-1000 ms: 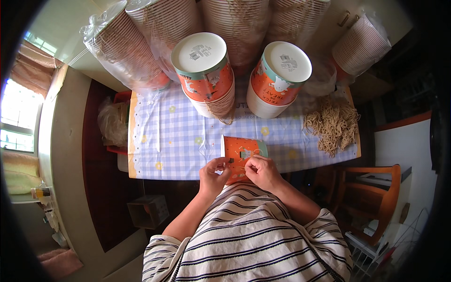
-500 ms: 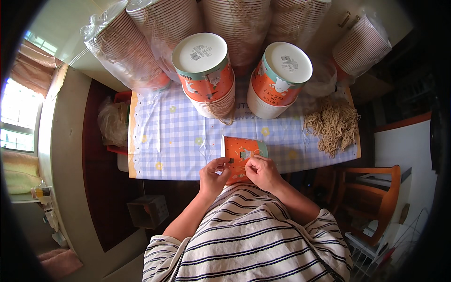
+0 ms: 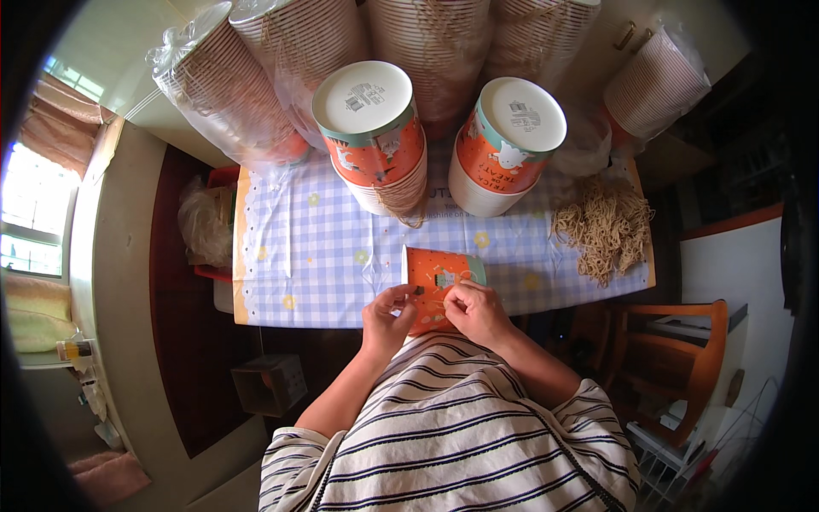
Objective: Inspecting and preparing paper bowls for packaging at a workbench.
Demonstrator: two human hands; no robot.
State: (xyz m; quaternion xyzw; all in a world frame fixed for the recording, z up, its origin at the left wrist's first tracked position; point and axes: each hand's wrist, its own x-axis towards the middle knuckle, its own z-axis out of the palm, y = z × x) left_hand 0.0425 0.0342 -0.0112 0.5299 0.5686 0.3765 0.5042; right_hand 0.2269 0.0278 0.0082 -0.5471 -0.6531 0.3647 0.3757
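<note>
Head view, looking down on a table (image 3: 333, 269) spread with a blue-and-white checked cloth. An orange paper cup (image 3: 431, 263) lies on its side at the table's near edge, between the two hands and close against the person's striped shirt (image 3: 444, 427); its white rim faces left and its green-banded base faces right. The left hand (image 3: 389, 317) is at the rim side, thumb and fingers bent toward one another; whether they grip anything cannot be told. The right hand (image 3: 473, 311) lies over the cup's base side with its fingers curled inward and their tips largely hidden, so its grip cannot be told either. A thin pale loop (image 3: 468, 275) shows against the cup just above the right hand. Beyond the cup stand two upside-down stacks of similar cups, a left stack (image 3: 368, 154) and a right stack (image 3: 503, 162), set a little apart; strands of string (image 3: 399, 198) hang about the left stack's lower part. A tangled heap of tan string (image 3: 604, 229) lies at the table's right end. At the back, tall stacks (image 3: 426, 51) of nested cups, several in clear plastic, line the far side, with another wrapped stack (image 3: 655, 84) leaning at the right. A wooden chair (image 3: 715, 346) stands to the right of the table, and a box (image 3: 269, 384) sits below its left side.
</note>
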